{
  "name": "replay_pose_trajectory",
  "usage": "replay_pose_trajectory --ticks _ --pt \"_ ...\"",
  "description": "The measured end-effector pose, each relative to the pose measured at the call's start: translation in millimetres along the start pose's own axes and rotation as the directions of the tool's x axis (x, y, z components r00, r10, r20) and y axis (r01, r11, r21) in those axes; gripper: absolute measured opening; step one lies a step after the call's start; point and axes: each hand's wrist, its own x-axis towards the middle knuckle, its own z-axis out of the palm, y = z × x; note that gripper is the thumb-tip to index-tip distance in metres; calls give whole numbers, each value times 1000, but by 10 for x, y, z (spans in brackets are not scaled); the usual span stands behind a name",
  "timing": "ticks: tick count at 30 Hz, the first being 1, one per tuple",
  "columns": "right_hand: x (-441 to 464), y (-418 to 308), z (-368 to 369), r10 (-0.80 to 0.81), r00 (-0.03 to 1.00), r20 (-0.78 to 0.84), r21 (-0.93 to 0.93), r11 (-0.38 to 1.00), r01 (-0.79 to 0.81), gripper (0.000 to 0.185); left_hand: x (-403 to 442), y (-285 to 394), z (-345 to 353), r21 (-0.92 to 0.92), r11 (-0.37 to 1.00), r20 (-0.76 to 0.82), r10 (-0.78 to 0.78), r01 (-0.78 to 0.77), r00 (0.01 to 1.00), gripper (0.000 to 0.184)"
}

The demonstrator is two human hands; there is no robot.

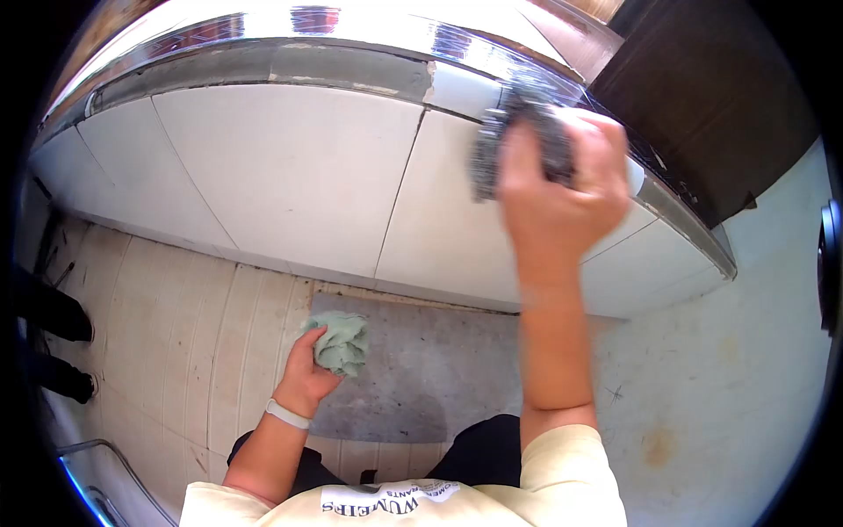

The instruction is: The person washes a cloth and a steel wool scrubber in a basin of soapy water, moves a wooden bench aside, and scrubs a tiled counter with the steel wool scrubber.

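My right hand [566, 180] is reaching up to the counter edge, its fingers wrapped round a bunched dark grey cloth [487, 162]. Motion blurs both hand and cloth, which lie over the upper part of the white tiled front [457, 193] and its edge strip. Lower down, a crumpled pale green cloth [342, 341] is gripped in my left hand [307, 373]. That hand is held over the floor, away from the tiles, with a light band on its wrist.
A shiny countertop [378, 35] runs along the top, with a worn grey edge strip [342, 70] below it. A dark brown panel [702, 97] stands at upper right beside a pale wall [702, 386]. A grey mat [413, 369] lies on the floor. Another person's dark-clad legs [53, 307] are at left.
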Motion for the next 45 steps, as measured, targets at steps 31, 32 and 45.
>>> replay_pose_trajectory --ticks 31,32,45 --pt "-1432 633 -886 52 909 414 -110 994 -7 28 -63 -13 69 87 996 -155 5 9 988 34" --pt "-1231 639 -880 50 944 326 -136 991 -6 31 -56 -18 66 83 997 -160 1 12 987 34" --pt "-1467 705 -887 102 937 334 -52 995 -90 32 -50 -4 49 64 998 -154 -6 16 988 33"
